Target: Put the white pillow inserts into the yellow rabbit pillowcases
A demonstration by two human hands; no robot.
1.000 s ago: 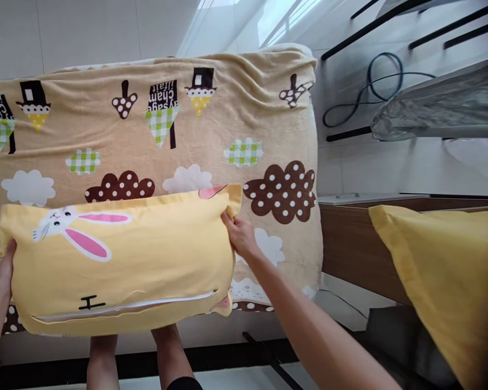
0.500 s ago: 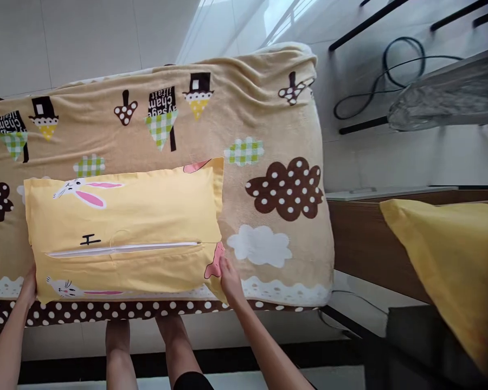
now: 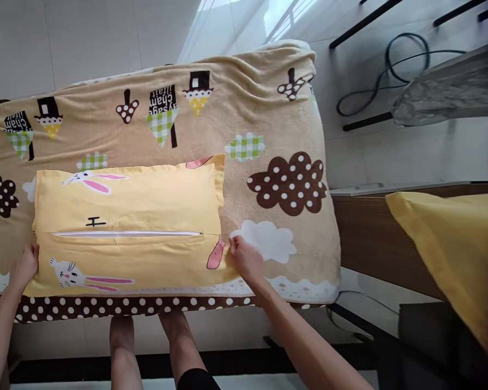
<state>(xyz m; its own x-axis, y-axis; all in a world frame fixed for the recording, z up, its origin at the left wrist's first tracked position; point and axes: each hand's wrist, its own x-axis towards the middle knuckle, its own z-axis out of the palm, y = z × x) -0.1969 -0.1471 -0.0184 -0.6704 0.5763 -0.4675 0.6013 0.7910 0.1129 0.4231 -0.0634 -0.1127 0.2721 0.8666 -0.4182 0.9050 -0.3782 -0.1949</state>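
A yellow pillow (image 3: 162, 200) with printed rabbits lies flat before me, a long white-lined slit running across its middle. My left hand (image 3: 25, 264) is closed on the pillow's left edge, near the front corner. On the other side my right hand (image 3: 246, 257) pinches the right edge below the end of the slit, drawing the cloth outward. Under the pillow spreads a beige blanket (image 3: 211, 141) printed with clouds and trees.
Another yellow cloth piece (image 3: 451, 244) hangs at the right beside a brown wooden board (image 3: 361, 233). Beyond the blanket's right end are a coiled dark cable (image 3: 384, 76), black metal legs (image 3: 366, 24) and a grey plastic-wrapped thing (image 3: 451, 89). My legs (image 3: 124, 352) stand at the near edge.
The pillow's front side has been pulled flatter, showing more of the lower rabbit. My right hand has moved right and up with the edge, and my left hand slightly up.
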